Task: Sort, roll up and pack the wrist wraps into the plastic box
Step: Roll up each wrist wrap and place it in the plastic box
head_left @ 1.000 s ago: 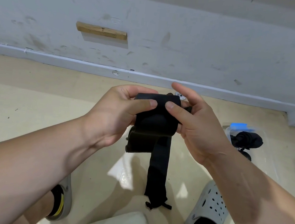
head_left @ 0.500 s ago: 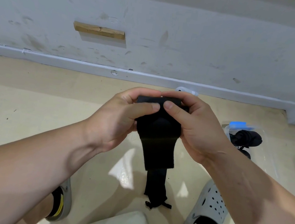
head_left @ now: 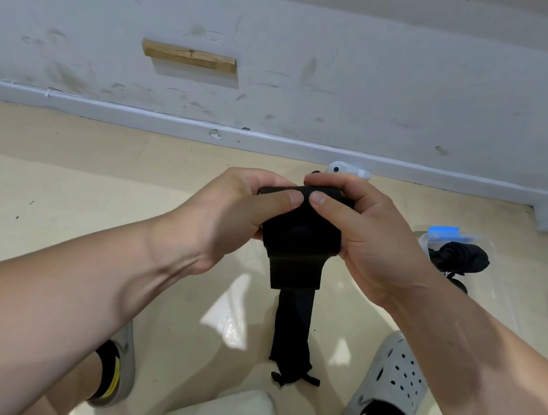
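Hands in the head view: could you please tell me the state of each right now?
Left hand: closed, pinching the black wrist wrap.
Right hand: closed, pinching the same wrap.

Wooden strip (head_left: 189, 56) on scuffed white wall (head_left: 370, 57), grey perforated clog (head_left: 391, 377) on beige floor (head_left: 63, 167)

Black wrist wrap (head_left: 299, 241) is partly rolled at the top with its narrow tail dangling straight down, while the clear plastic box (head_left: 502, 304) on the floor holds more black wraps (head_left: 459, 259).
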